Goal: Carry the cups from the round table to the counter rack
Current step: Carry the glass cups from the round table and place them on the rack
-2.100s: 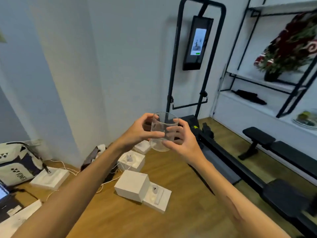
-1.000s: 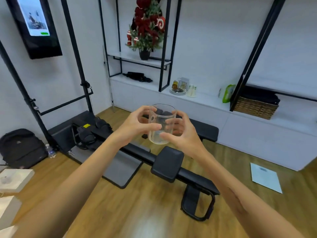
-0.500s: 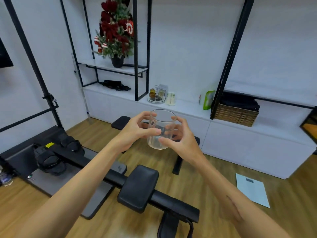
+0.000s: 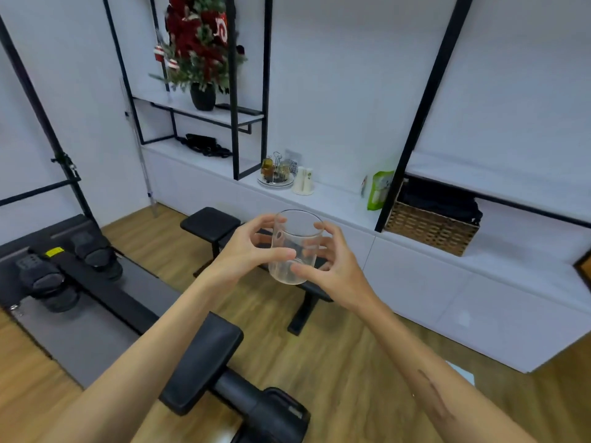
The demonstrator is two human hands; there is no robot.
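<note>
Clear empty glass cup [image 4: 295, 247] upright, your left hand [image 4: 246, 251] and right hand [image 4: 335, 266] gripping its sides; black bench [image 4: 209, 220] between you and far white desk [image 4: 335, 203].

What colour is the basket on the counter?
The woven wicker basket is light brown with a criss-cross weave, seen in the head view.

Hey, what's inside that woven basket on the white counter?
The woven basket holds something dark, black and folded-looking, bulging above its rim. What it is, and anything beneath it, is hidden by the basket's walls.
</note>
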